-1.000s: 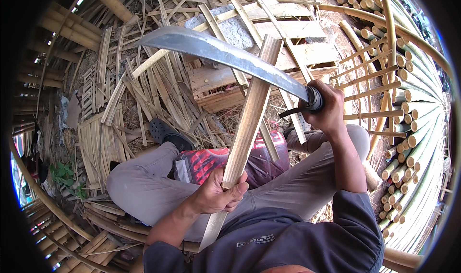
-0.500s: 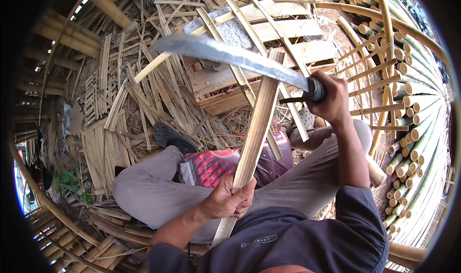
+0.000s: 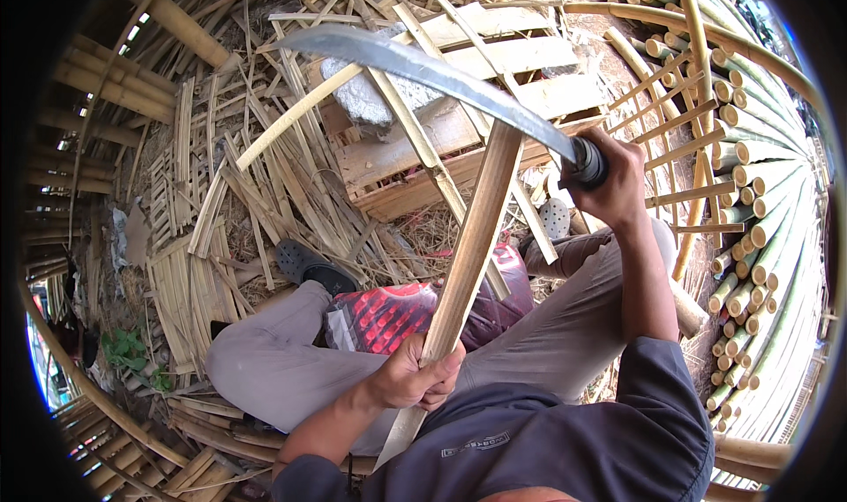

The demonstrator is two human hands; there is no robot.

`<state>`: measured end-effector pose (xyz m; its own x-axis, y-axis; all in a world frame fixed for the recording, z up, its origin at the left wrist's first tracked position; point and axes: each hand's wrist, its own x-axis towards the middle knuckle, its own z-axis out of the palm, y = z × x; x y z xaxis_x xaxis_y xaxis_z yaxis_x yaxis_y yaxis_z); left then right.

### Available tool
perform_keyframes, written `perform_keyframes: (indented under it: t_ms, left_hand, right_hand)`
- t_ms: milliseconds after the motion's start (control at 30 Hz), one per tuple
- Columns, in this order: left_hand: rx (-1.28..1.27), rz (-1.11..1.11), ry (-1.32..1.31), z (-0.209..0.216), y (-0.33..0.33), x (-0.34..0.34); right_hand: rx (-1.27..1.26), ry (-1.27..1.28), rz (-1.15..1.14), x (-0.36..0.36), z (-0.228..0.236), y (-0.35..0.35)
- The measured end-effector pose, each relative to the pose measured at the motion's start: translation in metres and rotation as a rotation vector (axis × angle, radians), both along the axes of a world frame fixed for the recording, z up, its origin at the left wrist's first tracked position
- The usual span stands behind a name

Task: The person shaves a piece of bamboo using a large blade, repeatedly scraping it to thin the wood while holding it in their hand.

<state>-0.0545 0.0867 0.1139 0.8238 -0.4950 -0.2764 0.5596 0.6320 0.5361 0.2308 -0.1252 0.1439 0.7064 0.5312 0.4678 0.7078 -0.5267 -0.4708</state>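
My left hand (image 3: 415, 374) is closed round the lower part of a bamboo slat (image 3: 469, 255), which slants up and away from my lap. My right hand (image 3: 610, 177) grips the dark handle of a machete (image 3: 423, 68). Its long curved blade reaches left across the slat's far end and appears to touch it. Beneath the slat, a red and dark printed sack (image 3: 384, 315) lies over my crossed legs.
In front stands a low wooden block or crate (image 3: 415, 153) with a grey stone (image 3: 366, 92) and long bamboo strips across it. Split strips (image 3: 291, 176) litter the ground at left. Cut bamboo poles (image 3: 768, 228) are stacked at right. A grey clog (image 3: 313, 266) is on my left foot.
The machete blade has shifted slightly up and left at its tip, now over the slat's top end. My left hand keeps its hold, and the slat has tilted a little. The whole view has shifted slightly.
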Motion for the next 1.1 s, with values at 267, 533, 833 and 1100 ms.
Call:
perform_keyframes:
  t_ms: [267, 533, 833, 1100]
  left_hand:
    - [-0.027, 0.029, -0.004, 0.007, 0.003, 0.004]
    - [0.053, 0.397, 0.024, -0.006, 0.028, 0.005]
    - [0.241, 0.472, 0.045, -0.004, 0.034, 0.004]
    - [0.338, 0.465, 0.016, -0.013, 0.025, 0.006]
  right_hand:
    - [0.064, 0.076, -0.113, 0.018, -0.005, -0.007]
    - [0.574, 0.538, -0.208, 0.032, -0.033, -0.016]
    - [0.200, 0.280, 0.192, -0.005, -0.049, 0.011]
    - [-0.180, 0.409, 0.524, -0.081, -0.033, 0.064]
